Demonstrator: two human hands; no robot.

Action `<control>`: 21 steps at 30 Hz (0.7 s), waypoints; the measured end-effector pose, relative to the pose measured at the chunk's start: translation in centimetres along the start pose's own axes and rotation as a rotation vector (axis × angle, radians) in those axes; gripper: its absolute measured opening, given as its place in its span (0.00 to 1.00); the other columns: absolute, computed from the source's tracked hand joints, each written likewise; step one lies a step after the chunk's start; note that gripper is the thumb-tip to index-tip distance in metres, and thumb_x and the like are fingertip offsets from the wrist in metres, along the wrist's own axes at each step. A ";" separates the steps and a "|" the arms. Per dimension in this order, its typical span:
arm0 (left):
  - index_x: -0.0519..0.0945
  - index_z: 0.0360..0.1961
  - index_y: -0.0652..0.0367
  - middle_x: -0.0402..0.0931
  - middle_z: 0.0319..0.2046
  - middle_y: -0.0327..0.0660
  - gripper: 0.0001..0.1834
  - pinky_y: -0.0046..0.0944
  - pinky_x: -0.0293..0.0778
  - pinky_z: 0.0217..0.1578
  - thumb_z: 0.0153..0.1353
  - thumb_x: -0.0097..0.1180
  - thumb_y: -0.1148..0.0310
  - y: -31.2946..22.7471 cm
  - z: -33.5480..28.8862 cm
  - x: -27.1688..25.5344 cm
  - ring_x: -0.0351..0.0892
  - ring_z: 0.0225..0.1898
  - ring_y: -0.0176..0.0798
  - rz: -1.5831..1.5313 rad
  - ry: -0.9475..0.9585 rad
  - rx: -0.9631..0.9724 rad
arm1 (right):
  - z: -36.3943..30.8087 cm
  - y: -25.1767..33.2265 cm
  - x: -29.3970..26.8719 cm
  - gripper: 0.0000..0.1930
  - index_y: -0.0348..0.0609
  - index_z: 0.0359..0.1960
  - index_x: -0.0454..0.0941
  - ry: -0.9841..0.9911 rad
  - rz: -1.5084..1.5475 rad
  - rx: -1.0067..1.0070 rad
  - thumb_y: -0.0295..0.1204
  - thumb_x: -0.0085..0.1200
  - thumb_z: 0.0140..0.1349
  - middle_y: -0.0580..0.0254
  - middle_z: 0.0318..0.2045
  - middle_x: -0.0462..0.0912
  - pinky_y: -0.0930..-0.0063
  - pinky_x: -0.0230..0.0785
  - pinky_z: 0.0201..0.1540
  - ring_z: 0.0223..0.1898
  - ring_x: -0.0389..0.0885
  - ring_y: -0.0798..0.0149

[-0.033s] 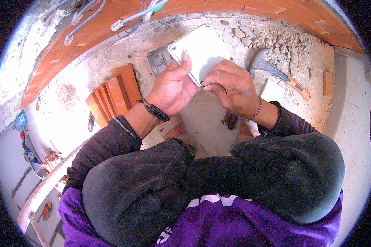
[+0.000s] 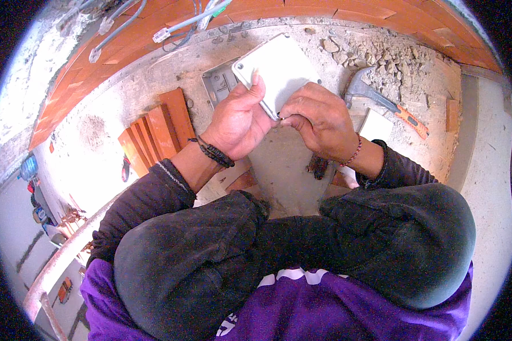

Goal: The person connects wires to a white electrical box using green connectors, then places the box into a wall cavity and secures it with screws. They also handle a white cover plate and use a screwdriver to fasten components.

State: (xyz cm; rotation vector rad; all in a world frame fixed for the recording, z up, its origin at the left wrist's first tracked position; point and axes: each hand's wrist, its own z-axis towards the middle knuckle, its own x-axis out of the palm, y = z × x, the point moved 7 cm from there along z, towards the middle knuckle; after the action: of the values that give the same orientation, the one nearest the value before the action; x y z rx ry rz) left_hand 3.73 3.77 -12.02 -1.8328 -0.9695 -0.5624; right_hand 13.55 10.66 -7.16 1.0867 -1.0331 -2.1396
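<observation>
A square white junction box cover, with small round holes at its corners, is tilted in front of me. My left hand grips its left edge, thumb on the face and the other fingers behind. At the near corner, my right hand is closed in a pinch. A small dark bit shows by those fingertips, too small to name. Partly hidden behind the cover and my left hand, an open grey junction box lies on the dusty floor.
To the right lie a hammer with an orange and black handle and broken rubble. Orange hollow bricks stand at left. Grey cables with clear plugs hang by the brick wall. A pale rail crosses lower left.
</observation>
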 end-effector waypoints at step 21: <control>0.59 0.67 0.51 0.68 0.60 0.37 0.24 0.50 0.69 0.57 0.73 0.43 0.59 -0.6 -0.4 0.1 0.69 0.61 0.40 -0.005 -0.113 0.049 | 0.4 0.9 1.3 0.09 0.43 0.36 0.71 0.327 -0.301 -0.144 0.27 0.51 0.52 0.57 0.32 0.75 0.57 0.73 0.37 0.38 0.77 0.50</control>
State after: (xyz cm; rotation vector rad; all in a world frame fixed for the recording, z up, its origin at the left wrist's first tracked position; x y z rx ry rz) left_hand 3.30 3.56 -11.41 -1.8346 -1.0544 -0.4381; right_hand 12.58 9.37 -6.79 1.5353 -0.5855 -2.1222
